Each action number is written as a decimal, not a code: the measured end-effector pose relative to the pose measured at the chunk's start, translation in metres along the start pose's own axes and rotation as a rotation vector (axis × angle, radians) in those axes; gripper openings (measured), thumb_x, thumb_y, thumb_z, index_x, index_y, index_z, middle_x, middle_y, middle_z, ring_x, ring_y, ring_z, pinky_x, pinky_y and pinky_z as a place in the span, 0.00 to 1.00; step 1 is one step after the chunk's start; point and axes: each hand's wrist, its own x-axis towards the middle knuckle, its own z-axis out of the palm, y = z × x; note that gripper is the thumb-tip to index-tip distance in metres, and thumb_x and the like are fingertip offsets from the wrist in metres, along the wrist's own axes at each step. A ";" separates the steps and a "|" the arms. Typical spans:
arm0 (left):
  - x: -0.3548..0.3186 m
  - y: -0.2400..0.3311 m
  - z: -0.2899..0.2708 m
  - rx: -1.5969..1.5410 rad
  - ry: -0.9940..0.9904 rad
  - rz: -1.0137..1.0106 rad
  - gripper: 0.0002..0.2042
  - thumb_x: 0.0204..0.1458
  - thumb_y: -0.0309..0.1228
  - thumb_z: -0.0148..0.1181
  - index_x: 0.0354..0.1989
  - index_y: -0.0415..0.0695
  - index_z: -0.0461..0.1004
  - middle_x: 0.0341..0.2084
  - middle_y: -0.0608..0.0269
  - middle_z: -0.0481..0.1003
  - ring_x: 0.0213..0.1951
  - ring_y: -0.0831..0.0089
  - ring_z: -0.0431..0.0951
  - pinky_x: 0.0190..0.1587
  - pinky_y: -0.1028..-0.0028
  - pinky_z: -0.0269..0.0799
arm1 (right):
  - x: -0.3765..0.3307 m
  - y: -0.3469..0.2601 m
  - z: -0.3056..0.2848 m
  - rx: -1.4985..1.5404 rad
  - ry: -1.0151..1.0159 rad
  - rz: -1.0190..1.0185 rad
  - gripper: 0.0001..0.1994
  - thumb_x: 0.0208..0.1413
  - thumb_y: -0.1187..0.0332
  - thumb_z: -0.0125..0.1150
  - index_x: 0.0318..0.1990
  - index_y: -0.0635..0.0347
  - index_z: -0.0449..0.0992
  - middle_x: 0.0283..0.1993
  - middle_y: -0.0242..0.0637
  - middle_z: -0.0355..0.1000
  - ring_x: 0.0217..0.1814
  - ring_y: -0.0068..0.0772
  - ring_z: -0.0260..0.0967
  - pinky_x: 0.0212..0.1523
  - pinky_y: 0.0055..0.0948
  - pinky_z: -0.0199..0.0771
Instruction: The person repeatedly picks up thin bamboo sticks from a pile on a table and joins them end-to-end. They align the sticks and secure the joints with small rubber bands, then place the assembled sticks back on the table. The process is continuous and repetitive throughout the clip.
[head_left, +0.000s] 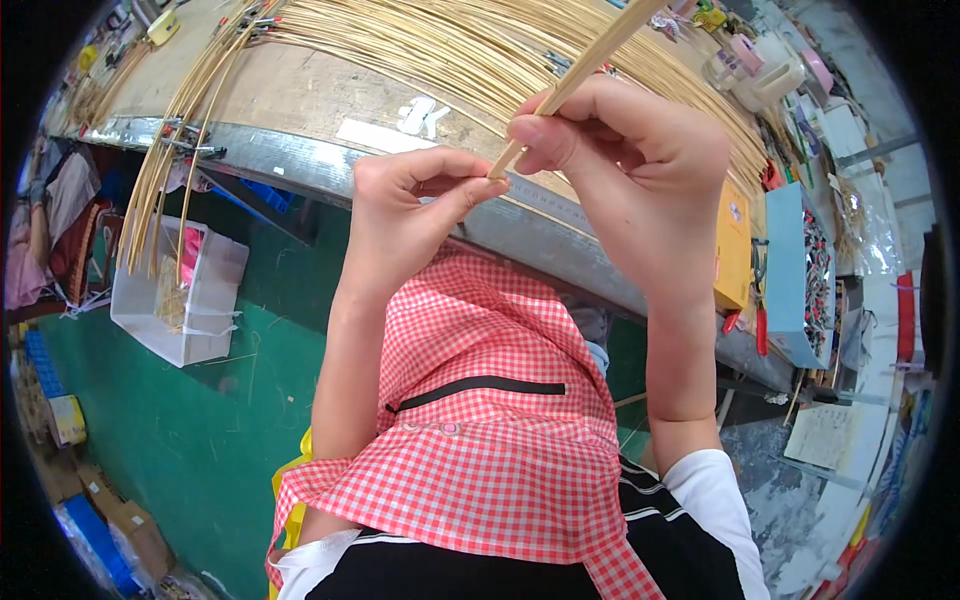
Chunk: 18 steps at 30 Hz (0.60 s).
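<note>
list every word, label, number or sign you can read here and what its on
Nothing is clear enough to quote.
Grey strip at centre: tiny marks, too small to read.
Yellow-orange box at right: small print, too blurred.
Pale sheet at lower right: faint marks, unreadable.

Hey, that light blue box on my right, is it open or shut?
Open: small red and dark pieces show uncovered inside the light blue box.

A strip (590,58) runs from left hand (405,210) through right hand (645,170); beyond, sticks (430,38) lie on the counter (300,82); leftward, a bin (213,295) on the floor (190,430).
</note>
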 end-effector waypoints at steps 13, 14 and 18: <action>-0.024 0.017 0.007 -0.583 -0.140 -0.299 0.07 0.57 0.26 0.53 0.32 0.34 0.74 0.15 0.74 0.63 0.16 0.89 0.55 0.17 0.83 0.45 | -0.015 0.021 -0.002 0.618 0.082 0.135 0.03 0.49 0.80 0.62 0.30 0.72 0.77 0.25 0.38 0.75 0.27 0.22 0.74 0.29 0.18 0.75; -0.026 0.015 0.010 -0.574 -0.146 -0.285 0.09 0.57 0.27 0.53 0.30 0.34 0.74 0.14 0.74 0.63 0.15 0.88 0.55 0.17 0.83 0.45 | -0.016 0.026 -0.002 0.586 0.052 0.094 0.03 0.49 0.80 0.62 0.31 0.72 0.77 0.25 0.37 0.75 0.27 0.22 0.74 0.29 0.18 0.75; -0.033 0.005 0.021 -0.559 -0.109 -0.291 0.16 0.58 0.34 0.53 0.24 0.34 0.75 0.10 0.73 0.61 0.13 0.87 0.54 0.16 0.81 0.43 | -0.019 0.029 -0.011 0.514 -0.051 0.063 0.03 0.49 0.80 0.62 0.31 0.72 0.76 0.26 0.35 0.74 0.28 0.22 0.74 0.28 0.17 0.72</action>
